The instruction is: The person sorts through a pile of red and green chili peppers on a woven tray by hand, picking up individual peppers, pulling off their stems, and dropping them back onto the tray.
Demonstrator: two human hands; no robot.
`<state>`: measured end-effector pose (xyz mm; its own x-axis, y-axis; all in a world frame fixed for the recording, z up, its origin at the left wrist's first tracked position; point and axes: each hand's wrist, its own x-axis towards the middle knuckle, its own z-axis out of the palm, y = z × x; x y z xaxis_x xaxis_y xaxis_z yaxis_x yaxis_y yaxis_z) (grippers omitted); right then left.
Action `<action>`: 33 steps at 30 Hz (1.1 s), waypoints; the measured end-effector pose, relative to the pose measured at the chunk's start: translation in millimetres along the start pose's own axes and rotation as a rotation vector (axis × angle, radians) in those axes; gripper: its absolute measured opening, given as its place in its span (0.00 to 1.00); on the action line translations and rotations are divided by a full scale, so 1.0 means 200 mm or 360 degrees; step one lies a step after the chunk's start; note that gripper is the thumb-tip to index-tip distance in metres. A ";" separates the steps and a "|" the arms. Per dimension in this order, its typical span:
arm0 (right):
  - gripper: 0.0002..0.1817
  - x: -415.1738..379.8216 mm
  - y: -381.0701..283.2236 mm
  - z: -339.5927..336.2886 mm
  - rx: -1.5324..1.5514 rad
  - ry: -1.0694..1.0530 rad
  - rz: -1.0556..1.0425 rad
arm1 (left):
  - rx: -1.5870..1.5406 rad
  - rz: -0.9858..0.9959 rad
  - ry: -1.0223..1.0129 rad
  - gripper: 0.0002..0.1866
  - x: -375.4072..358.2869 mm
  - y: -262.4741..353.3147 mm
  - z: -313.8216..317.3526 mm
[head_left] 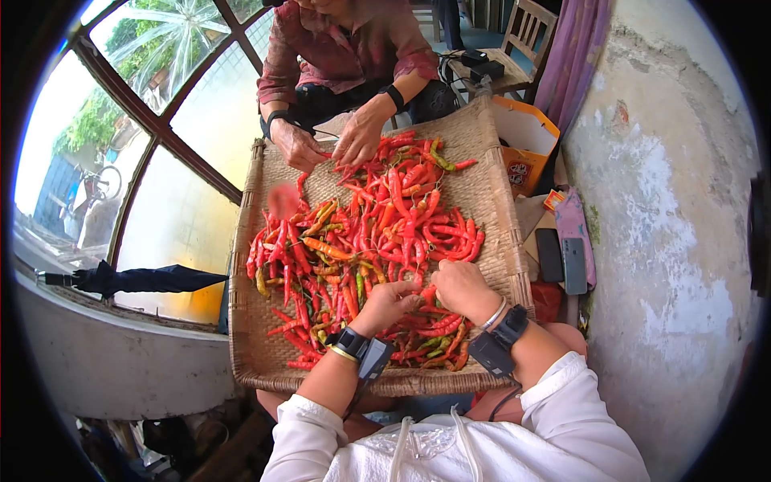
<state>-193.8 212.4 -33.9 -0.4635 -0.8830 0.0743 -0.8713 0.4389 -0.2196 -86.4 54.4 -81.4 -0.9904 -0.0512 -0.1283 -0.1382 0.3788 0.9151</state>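
A woven bamboo tray [277, 169] holds a heap of red chili peppers [401, 205], with some orange and green ones among them. Low over the near part of the heap, my left hand [389, 308] is closed, thumb and fingers pinched together; what lies in the pinch is too small to make out. Close beside it, my right hand [460, 287] is curled shut around a red chili pepper [428, 295], of which only a part shows below the fingers. Both my wrists carry black strapped devices.
Across the tray, another person's hands [357, 138] work at the far peppers. A folded umbrella [152, 279] lies on the left window ledge. To the right are an orange box [526, 132], two phones [573, 265], a wooden chair [522, 48] and a wall [658, 225].
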 end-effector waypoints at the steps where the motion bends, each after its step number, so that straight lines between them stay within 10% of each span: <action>1: 0.05 0.01 -0.01 -0.03 0.0094 0.0081 0.0006 | -0.0126 -0.0057 0.0112 0.13 0.01 -0.01 0.00; 13: 0.10 0.07 -0.04 -0.07 0.1686 -0.0120 0.0657 | -0.1548 -0.0220 -0.0064 0.20 -0.01 0.10 -0.03; 23: 0.12 0.09 0.01 0.03 0.1398 0.0126 0.0571 | -0.1021 -0.0401 0.0274 0.06 0.00 0.17 -0.11; 28: 0.10 0.06 -0.02 -0.02 0.0988 -0.0076 0.0408 | -0.1675 0.0189 0.0920 0.25 0.02 0.13 -0.33; 33: 0.10 0.04 -0.03 0.00 0.0482 -0.0258 0.0165 | 0.0741 -0.0333 0.0873 0.14 -0.02 0.06 -0.32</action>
<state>-191.6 203.2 -31.2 -0.4940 -0.8620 -0.1134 -0.7224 0.4795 -0.4982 -83.9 0.3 -45.7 -0.8191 -0.5724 0.0382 -0.4295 0.6560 0.6206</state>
